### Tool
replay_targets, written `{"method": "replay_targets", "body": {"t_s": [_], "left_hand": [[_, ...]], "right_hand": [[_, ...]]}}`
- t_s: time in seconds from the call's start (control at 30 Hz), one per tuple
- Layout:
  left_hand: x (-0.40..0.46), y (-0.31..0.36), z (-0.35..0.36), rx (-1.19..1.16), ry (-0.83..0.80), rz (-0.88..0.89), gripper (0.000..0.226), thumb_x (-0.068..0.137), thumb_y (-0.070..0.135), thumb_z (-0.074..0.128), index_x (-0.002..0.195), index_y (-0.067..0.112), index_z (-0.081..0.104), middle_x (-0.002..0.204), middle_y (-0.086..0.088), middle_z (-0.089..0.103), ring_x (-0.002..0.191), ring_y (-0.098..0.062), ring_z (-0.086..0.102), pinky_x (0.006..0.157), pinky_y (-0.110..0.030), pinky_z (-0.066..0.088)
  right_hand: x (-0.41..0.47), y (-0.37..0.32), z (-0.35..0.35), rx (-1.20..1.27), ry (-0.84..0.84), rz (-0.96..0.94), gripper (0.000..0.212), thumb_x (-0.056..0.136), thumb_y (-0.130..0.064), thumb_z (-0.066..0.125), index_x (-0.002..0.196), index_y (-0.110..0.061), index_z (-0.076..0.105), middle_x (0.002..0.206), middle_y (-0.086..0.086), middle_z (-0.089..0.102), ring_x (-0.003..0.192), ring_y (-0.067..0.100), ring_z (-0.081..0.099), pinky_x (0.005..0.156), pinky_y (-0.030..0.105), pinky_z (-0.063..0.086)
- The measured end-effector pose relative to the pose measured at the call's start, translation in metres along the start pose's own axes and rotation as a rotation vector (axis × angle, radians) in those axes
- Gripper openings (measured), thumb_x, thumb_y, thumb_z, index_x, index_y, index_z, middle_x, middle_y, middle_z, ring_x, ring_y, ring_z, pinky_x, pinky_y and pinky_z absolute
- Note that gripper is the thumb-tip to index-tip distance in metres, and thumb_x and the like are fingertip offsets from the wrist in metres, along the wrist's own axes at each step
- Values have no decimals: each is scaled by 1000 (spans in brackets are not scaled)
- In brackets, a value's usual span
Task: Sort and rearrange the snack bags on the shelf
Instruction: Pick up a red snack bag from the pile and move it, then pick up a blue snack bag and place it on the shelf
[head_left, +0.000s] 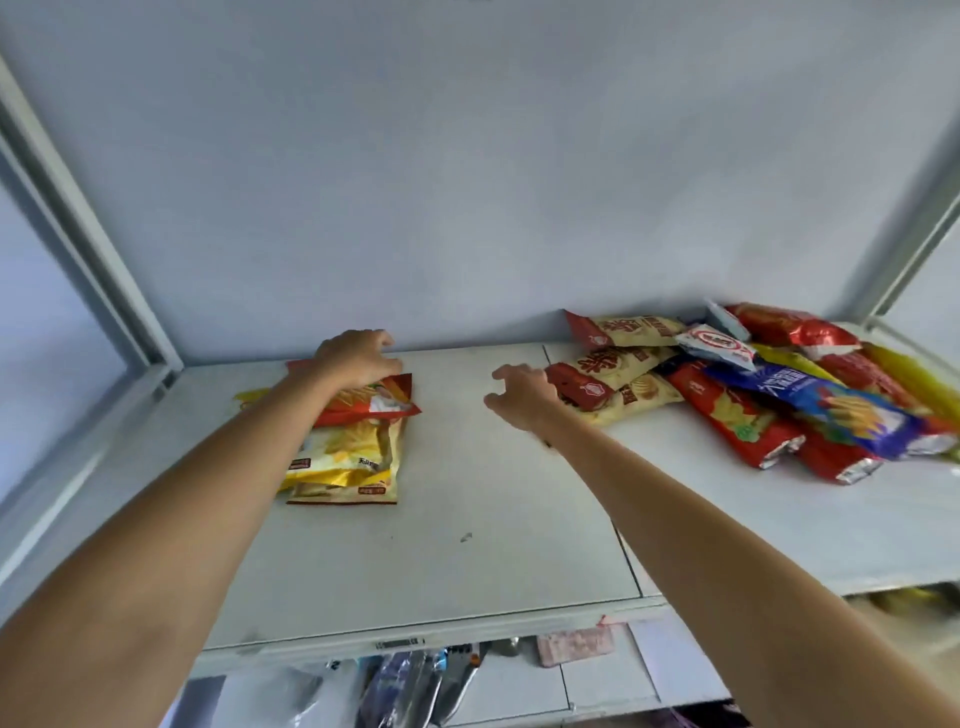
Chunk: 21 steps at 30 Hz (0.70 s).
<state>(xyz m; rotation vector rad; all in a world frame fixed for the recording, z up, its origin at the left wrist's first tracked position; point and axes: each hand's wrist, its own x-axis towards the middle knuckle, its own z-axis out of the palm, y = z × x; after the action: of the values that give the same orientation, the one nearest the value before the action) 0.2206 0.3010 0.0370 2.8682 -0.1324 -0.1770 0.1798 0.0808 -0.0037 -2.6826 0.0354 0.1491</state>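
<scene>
A white shelf (467, 519) holds two groups of snack bags. At the left lies a small stack: a red and orange bag (382, 400) on top of yellow chip bags (353, 457). My left hand (358, 358) rests on the red bag's far end, fingers curled over it. At the right is a jumbled pile: cream and red bags (623, 364), red bags (737, 415), a blue bag (831, 405), a white packet (717, 345) and yellow bags (914, 379). My right hand (519, 395) hovers open, fingers spread, just left of the cream and red bags, holding nothing.
Grey metal uprights (104, 270) frame the shelf at left and right, with a pale back wall (467, 182) behind. A lower shelf (519, 686) under the front edge holds dark packets and a pink item (574, 644).
</scene>
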Motion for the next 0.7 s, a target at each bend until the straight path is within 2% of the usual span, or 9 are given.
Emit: {"method": "replay_targets", "body": {"t_s": [0.1,0.23,0.33,0.5,0.7], "left_hand": [[4,43,9,59,39,118,50,89,43,54,134,21,51,137,-6,56,121,-27,53,97,-37,45],[8,97,24,89,63,184,45,90,41,52,131,22,55,135,-5,57,121,-27,53,97,-35,42],[11,139,39,72,60,191,44,89,41,53,130,25,57,136,-4,56,123,-26,52,98,-34,41],[14,209,70,20,-6,173,44,89,42,55,129,23,58,137,-5,56,123,-26,53,97,-34,44],[16,272,103,39,-13,156,31,91,40,53,111,21,66,113,0,66,105,-23,60,85,-35,46]], "right_hand": [[-4,34,-21,-86,66,9,49,91,-28,49,139,-17,45,144,9,43,136,29,33,108,39,31],[-9,81,-48,-168,114,7,46,92,-27,49,136,-15,47,145,9,42,136,29,32,110,40,27],[-11,123,-69,-232,116,12,49,92,-27,50,138,-13,44,146,11,40,137,30,31,112,43,26],[-6,199,-104,-270,106,25,42,89,-28,51,129,-15,54,140,9,45,133,31,35,107,44,30],[-12,288,-140,-583,177,31,48,92,-42,51,131,-13,51,139,9,47,130,30,40,106,43,34]]}}
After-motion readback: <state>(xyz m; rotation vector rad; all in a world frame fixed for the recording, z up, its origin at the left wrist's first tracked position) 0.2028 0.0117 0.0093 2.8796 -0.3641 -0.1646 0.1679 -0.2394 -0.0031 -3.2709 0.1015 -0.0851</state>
